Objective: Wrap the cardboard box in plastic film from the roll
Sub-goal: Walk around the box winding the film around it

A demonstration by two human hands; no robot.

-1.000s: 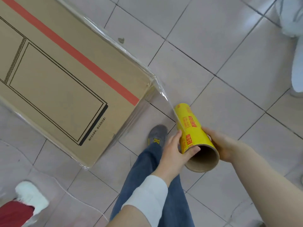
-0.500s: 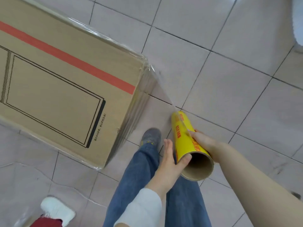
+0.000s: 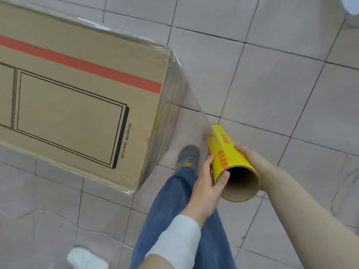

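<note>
The left hand (image 3: 206, 177) and right hand (image 3: 252, 162) gripped the yellow roll (image 3: 227, 152) between them, its plastic film (image 3: 192, 105) stretched taut, ahead and left of them, to a corner of the cardboard box (image 3: 77, 98), where a sharp pull might tear it.

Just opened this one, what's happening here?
A person stands over a large cardboard box lying on the tiled floor and holds a yellow roll with both hands. The left hand grips it near the open tube end, and the right hand holds its other side. Plastic film runs taut from the roll to the box's corner. Film already covers the box's end and upper edge, so wrapping appears under way.
</note>
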